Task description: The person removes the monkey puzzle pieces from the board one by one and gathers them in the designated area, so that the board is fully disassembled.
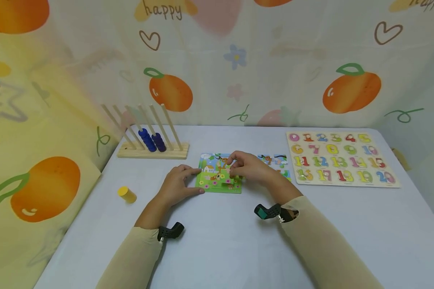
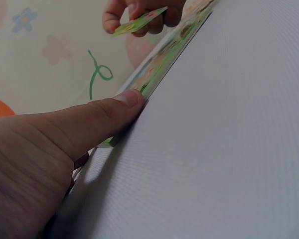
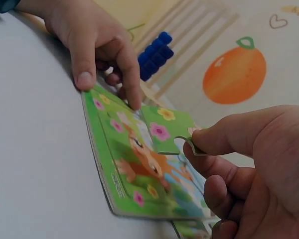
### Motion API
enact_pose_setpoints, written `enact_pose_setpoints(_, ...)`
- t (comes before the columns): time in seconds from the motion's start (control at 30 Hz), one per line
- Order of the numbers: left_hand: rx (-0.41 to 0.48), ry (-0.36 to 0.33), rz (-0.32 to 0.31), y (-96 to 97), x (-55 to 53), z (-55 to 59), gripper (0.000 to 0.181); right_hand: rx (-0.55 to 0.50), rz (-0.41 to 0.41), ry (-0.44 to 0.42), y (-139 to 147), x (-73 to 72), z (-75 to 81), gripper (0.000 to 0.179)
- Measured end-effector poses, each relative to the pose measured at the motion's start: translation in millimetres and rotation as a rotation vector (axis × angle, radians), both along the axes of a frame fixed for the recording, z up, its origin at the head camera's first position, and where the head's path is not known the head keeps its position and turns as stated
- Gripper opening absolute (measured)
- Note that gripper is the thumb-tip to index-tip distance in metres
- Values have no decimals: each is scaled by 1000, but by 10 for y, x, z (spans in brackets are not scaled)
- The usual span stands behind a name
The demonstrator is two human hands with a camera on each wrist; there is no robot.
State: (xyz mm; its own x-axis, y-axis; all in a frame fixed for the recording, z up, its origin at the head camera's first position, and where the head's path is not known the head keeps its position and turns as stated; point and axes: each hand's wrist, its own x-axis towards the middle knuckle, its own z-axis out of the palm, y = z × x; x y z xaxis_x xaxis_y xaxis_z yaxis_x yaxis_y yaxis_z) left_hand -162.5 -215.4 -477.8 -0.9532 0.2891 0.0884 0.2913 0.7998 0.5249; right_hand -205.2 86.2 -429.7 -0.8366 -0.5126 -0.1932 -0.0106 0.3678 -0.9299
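A green puzzle piece with pink and yellow flowers is pinched between the thumb and index finger of my right hand. The piece is tilted above a picture puzzle board, which shows a brown animal, flowers and a house. At the board's left side is my left hand. Its thumb touches the near left corner, and its index finger reaches the left edge farther back. More puzzle pieces lie right of the board, partly hidden by my right hand.
A wooden peg rack with blue beads stands at the back left. Nearer, a yellow cylinder lies on the white table. At the right is a number board with colourful numerals.
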Motion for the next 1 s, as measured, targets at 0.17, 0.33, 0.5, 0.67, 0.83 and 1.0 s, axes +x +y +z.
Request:
enact_pose_setpoints(0.17,2,5,-3,-2,2,2,72,13,-39,-19,162,31,-27,22)
enact_pose_setpoints(0.33,6,16,-3,-2,13,16,72,30,-56,0,299,83,-28,21)
enact_pose_setpoints(0.5,1,8,1,8,14,25,72,40,-49,12,418,145,-31,21)
enact_pose_setpoints(0.67,-3,-8,12,18,16,38,72,55,-45,23,500,211,-59,21)
enact_pose_setpoints(0.83,-9,-14,17,33,21,56,72,97,-69,28,546,277,-67,23)
enact_pose_setpoints(1.0,-11,-14,13,28,22,43,72,121,-73,43,554,329,-109,21)
